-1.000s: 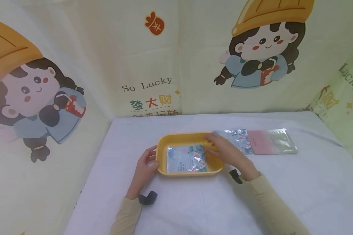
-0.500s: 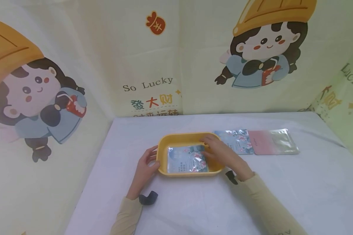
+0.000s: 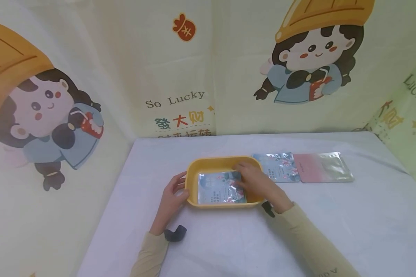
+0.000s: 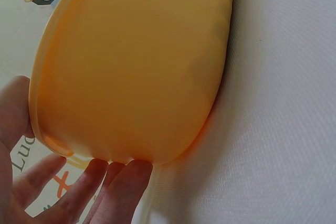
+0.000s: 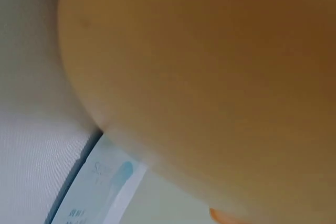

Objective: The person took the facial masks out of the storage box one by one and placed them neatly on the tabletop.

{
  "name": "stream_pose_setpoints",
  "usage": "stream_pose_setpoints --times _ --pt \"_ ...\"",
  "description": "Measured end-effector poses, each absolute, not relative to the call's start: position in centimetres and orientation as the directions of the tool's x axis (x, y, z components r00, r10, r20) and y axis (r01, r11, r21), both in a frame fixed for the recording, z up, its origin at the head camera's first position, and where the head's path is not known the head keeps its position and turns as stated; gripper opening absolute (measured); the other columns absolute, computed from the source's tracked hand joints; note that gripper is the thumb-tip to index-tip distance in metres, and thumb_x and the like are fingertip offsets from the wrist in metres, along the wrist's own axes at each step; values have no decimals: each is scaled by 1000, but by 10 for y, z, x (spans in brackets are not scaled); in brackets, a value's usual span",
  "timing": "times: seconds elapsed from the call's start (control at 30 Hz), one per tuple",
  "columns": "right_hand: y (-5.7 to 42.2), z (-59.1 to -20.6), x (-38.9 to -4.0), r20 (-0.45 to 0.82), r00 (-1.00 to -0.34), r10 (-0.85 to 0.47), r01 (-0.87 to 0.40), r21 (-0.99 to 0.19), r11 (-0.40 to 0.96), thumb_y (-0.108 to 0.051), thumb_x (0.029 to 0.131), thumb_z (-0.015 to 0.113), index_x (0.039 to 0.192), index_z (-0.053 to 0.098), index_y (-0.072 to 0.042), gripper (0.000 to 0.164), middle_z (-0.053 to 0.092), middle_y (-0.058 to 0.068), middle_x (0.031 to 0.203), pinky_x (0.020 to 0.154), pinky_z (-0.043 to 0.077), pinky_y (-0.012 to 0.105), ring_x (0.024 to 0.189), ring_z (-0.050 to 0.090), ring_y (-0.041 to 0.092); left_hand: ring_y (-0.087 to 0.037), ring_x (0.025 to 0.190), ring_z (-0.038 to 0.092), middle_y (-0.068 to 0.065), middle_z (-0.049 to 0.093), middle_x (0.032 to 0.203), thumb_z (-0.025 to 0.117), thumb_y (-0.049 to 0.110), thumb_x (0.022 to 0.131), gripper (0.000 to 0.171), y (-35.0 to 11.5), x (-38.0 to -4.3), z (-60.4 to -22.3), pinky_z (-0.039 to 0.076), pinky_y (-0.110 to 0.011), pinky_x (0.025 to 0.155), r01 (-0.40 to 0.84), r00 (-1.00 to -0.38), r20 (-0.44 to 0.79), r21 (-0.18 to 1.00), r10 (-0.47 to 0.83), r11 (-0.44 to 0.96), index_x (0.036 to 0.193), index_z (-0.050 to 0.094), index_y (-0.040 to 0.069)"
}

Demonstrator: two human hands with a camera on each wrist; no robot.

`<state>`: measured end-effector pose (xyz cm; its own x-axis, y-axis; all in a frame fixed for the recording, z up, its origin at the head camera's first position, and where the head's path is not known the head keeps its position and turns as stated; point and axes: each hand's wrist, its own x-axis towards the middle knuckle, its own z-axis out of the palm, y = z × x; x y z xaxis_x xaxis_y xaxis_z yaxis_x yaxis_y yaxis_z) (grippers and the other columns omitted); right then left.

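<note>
A yellow plastic basin (image 3: 225, 206) stands on the white-covered table. In it lies a blue floral face mask sachet (image 3: 216, 188), its right end partly covered by my right hand (image 3: 258, 182). That hand reaches over the basin's right rim, fingers loosely bent and spread from the thumb, fingertips at the sachet. My left hand (image 3: 173, 200) holds the basin's left end. In the left wrist view its fingertips (image 4: 134, 174) press the outer wall and the thumb is at the rim. The basin's wall (image 5: 210, 77) hides the right hand in the right wrist view.
Behind the right hand, another blue floral sachet (image 3: 282, 169) lies flat on the table, side by side with a pink and silver sachet (image 3: 324, 167). A cartoon-printed cloth (image 3: 235, 69) hangs behind the table (image 3: 215, 246) and along its sides.
My right hand has moved left and further into the basin, from the right rim to over the sachet's right end. The left hand keeps its place on the basin.
</note>
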<state>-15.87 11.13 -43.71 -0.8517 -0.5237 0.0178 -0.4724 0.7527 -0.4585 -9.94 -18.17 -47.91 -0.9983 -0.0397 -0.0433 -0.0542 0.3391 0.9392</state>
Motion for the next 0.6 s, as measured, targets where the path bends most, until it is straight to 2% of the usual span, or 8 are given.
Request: stream_pose_setpoints --times 0.23,0.4,0.6 --pt "107 -438 -157 19 -842 -538 -491 -438 753 -19 87 75 131 60 -1 50 62 12 121 101 51 41 109 58 24 -32 126 55 -13 56 138 61 1 87 61 -173 -90 -454 52 -45 102 -64 -998 -55 938 -34 340 145 48 13" --pt "105 -440 -157 5 -847 -532 -482 -431 763 -19 87 75 131 60 -2 49 62 10 122 104 49 42 112 56 25 -29 128 54 -10 55 139 62 3 88 60 -177 -95 -468 52 -44 102 -67 -998 -57 940 -38 334 145 48 19" --pt "103 -442 -158 20 -847 -531 -487 -430 760 -16 86 76 127 63 -4 45 61 7 115 100 51 40 105 55 22 -27 125 56 -6 57 137 65 7 87 60 -184 -100 -484 54 -43 99 -29 -999 -21 949 -29 315 142 50 26"
